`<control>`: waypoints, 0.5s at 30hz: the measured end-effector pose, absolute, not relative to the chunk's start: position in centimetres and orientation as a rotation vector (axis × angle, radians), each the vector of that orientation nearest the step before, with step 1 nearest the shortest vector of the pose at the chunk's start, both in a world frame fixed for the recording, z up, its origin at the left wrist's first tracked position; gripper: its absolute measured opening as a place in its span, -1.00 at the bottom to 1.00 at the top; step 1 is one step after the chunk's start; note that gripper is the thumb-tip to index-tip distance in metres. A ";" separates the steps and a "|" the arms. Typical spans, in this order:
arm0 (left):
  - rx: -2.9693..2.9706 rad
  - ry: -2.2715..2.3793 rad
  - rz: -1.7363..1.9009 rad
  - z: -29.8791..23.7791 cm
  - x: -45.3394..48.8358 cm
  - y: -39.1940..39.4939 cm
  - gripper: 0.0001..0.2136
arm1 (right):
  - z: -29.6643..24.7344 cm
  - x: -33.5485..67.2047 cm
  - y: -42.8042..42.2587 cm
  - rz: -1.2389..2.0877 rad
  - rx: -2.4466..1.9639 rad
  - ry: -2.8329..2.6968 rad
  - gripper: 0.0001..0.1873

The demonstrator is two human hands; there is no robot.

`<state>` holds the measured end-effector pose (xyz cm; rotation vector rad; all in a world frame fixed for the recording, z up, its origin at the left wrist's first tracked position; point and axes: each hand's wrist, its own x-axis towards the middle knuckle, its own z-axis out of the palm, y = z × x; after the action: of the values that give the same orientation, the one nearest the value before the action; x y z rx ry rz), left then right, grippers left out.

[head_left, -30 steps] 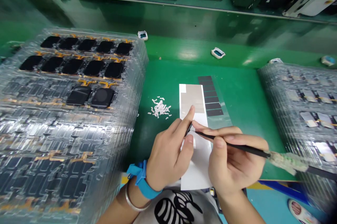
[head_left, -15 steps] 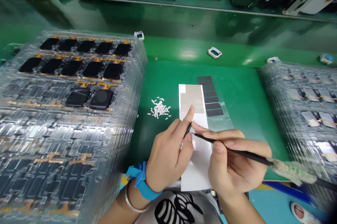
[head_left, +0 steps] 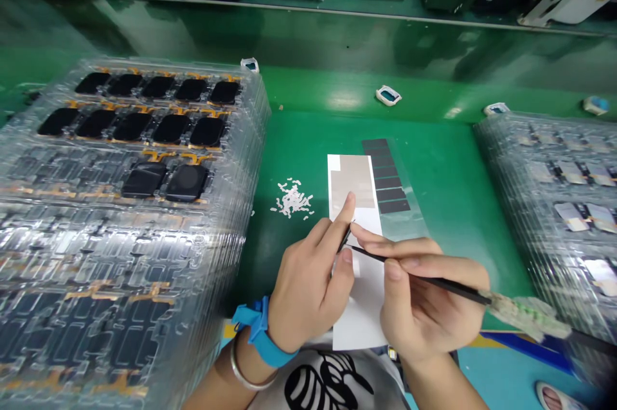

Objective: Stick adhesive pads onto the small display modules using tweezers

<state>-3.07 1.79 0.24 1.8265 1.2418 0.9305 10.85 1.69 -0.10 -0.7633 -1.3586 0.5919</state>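
My left hand (head_left: 308, 291) pinches a thin dark sliver (head_left: 344, 240) between thumb and forefinger, just above a long white backing sheet (head_left: 360, 307). My right hand (head_left: 429, 301) is shut around black tweezers (head_left: 424, 278), whose tip reaches that sliver. Beige rectangular labels (head_left: 351, 182) lie on the sheet's far end. To its right is a clear film carrying a column of dark strips (head_left: 386, 175). A small heap of white scraps (head_left: 292, 199) sits on the green mat left of the sheet. A blue strap and a silver bangle circle my left wrist.
A tall stack of clear trays (head_left: 135, 166) holding black display modules rises at left, and another stack (head_left: 544, 204) stands at right. Small white-and-teal pieces (head_left: 388, 96) lie on the green bench. Further trays and boxes line the back shelf.
The view has drifted slightly. My right hand and the tweezers have shifted a little left, and both hands keep the same hold.
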 end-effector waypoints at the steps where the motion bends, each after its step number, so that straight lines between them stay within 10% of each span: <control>1: 1.828 1.241 0.930 0.2 -3.1 1.8 -0.47 | -0.1 10.9 1.7 0.588 -0.766 -1.357 -0.58; 15: 1.841 1.263 0.932 0.5 -3.1 2.0 -0.54 | 0.1 10.8 1.9 0.643 -0.759 -1.258 -0.69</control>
<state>-3.05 1.99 0.49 1.8415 1.2632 0.9324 10.77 1.86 0.12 -0.7586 -1.2583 0.6435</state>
